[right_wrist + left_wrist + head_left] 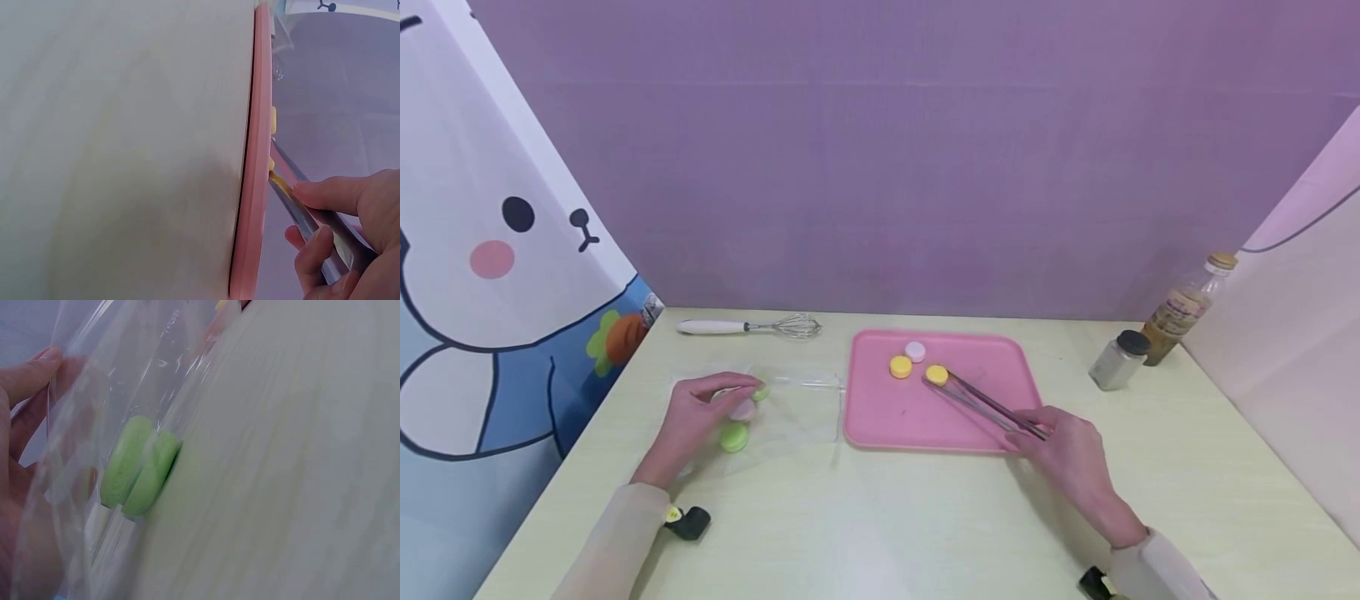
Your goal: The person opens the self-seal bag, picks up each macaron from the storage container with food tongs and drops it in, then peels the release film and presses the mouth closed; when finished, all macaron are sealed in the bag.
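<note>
My left hand (694, 421) pinches the edge of a clear plastic bag (801, 412) lying on the table. Inside the bag are a green macaron (733, 437), a pale pink one (743, 410) and another green one (761, 391) partly behind the fingertips. The left wrist view shows a green macaron (140, 467) through the film. On the right, my right hand (1067, 454) grips metal tongs (991, 405), their tips on either side of a yellow macaron (936, 374) over the pink tray (880, 425). Another yellow macaron (900, 367) and a pale lilac one (915, 351) sit on the tray.
A whisk (715, 327) with a white handle lies behind the bag. At the right back stand a small jar (1117, 367) with a black lid and a corked bottle (1183, 312). A purple backdrop (880, 183) rises behind the table.
</note>
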A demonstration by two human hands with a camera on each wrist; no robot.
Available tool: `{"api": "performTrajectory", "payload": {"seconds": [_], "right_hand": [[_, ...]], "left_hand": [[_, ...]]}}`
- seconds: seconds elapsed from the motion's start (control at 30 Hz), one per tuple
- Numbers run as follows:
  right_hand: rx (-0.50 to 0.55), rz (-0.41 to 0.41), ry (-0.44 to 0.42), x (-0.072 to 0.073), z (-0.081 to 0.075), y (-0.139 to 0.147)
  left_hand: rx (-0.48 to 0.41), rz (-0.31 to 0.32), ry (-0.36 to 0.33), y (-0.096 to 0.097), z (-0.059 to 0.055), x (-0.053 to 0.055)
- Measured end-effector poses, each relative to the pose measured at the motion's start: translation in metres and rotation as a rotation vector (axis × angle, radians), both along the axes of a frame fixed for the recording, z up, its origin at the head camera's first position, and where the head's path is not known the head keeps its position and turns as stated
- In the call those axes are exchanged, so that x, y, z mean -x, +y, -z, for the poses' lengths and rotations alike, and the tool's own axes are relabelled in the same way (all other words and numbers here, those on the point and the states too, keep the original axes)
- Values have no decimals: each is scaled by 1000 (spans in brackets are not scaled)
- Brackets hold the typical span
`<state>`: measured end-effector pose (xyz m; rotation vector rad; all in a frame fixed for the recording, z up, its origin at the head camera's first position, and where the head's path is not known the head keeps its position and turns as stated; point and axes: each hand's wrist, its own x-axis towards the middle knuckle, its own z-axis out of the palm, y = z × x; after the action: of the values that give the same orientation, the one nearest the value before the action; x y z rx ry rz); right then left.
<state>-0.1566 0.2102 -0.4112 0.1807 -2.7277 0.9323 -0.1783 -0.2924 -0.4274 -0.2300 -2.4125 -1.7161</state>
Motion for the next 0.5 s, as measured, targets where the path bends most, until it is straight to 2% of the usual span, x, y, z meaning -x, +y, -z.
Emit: {"api": "performTrajectory", "payload": {"seconds": [0.2, 0.5], "right_hand": [[-26, -11, 70, -3, -2, -1], [-14, -22, 79, -13, -15, -12]], "left_hand": [[5, -7, -14, 1, -1, -1], [1, 1, 8, 1, -1, 0]]}}
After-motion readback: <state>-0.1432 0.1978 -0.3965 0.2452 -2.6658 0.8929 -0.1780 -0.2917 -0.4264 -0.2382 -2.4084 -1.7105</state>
